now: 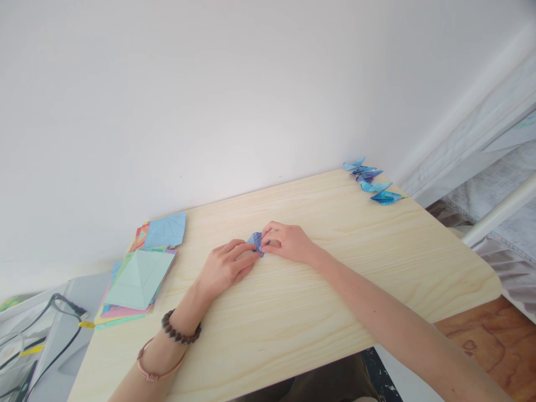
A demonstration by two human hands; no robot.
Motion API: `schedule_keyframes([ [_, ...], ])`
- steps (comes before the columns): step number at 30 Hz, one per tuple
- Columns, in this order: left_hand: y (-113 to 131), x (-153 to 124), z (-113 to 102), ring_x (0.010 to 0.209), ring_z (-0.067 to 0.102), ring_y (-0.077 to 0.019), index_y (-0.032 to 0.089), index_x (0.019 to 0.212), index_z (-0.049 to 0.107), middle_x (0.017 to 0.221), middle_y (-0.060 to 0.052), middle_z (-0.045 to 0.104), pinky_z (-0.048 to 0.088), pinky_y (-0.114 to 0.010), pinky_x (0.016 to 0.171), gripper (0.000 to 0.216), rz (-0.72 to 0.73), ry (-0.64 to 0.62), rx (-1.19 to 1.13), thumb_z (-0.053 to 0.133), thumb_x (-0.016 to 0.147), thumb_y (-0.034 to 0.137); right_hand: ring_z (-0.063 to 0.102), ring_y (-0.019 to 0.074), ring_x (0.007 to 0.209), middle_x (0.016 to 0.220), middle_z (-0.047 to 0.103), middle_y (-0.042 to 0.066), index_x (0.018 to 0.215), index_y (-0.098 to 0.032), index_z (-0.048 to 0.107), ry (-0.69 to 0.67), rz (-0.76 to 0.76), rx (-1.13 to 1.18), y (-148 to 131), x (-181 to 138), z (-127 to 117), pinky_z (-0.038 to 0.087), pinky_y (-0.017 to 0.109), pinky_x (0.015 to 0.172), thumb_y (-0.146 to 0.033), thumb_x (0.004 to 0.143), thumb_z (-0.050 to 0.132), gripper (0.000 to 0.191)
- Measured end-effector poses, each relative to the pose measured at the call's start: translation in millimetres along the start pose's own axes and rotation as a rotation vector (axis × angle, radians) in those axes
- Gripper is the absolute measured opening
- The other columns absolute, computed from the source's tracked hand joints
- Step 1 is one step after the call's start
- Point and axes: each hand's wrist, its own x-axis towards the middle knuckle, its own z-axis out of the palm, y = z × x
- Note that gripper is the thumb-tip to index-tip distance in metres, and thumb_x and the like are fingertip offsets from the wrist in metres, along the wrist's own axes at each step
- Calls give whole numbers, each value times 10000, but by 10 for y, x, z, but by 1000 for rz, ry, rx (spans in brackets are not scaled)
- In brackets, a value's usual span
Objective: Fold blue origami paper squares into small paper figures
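A small blue patterned folded paper (255, 242) lies on the light wooden table (335, 290) near its middle. My left hand (226, 267) rests on the table with its fingers stretched toward the paper, fingertips pressing its near edge. My right hand (287, 242) comes in from the right and pinches the paper's right side between thumb and curled fingers. Most of the paper is hidden under the fingers. A dark bead bracelet and a thin pink bangle sit on my left wrist.
A stack of coloured square paper sheets (140, 276) lies at the table's left edge. Several finished blue folded paper pieces (372, 181) line the far right corner. Cables and a grey surface (46, 329) are at the left; a white bed frame (498, 212) at the right.
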Motion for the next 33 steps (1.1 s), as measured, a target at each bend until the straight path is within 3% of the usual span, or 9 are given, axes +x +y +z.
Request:
schedule_keyframes([
  [8, 12, 49, 11, 930, 603, -169, 228, 996, 620, 976, -34, 668, 516, -291, 757, 189, -12, 54, -65, 524, 837, 199, 556, 88, 726, 1045, 542, -9, 811, -218, 629, -44, 39, -30, -58, 12, 3, 382, 237, 669, -308, 833, 558, 117],
  [12, 31, 40, 36, 901, 619, -168, 204, 979, 617, 934, -42, 678, 519, -296, 772, 166, -28, 98, -97, 530, 839, 221, 532, 67, 664, 1079, 514, -2, 820, -204, 608, -78, 46, 34, -77, -1, -47, 396, 239, 676, -304, 846, 533, 127],
  [33, 129, 83, 87, 837, 611, -166, 205, 944, 605, 915, -34, 673, 486, -274, 685, 143, 16, 57, -2, 522, 839, 158, 551, 109, 804, 1012, 520, 21, 804, -186, 597, -58, 127, 78, -111, 6, 7, 404, 256, 747, -266, 861, 506, 133],
])
